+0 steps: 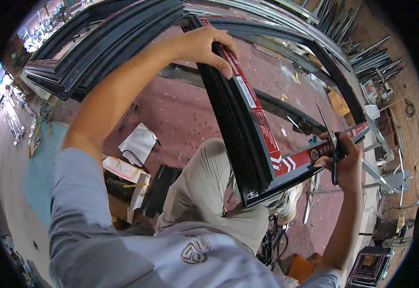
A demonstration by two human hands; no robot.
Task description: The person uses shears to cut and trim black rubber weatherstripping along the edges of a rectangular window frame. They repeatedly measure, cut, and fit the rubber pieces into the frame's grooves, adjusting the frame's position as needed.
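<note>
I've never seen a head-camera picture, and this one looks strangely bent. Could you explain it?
There is no machine here: these are a person's bare hands, seen from a fisheye camera on their head, which bends straight edges. The left hand grips a black frame with red printed strips along it. The right hand holds scissors at the frame's near side. Below, the reddish floor shows, with a white sheet; more dark frames are stacked at upper left.
</note>
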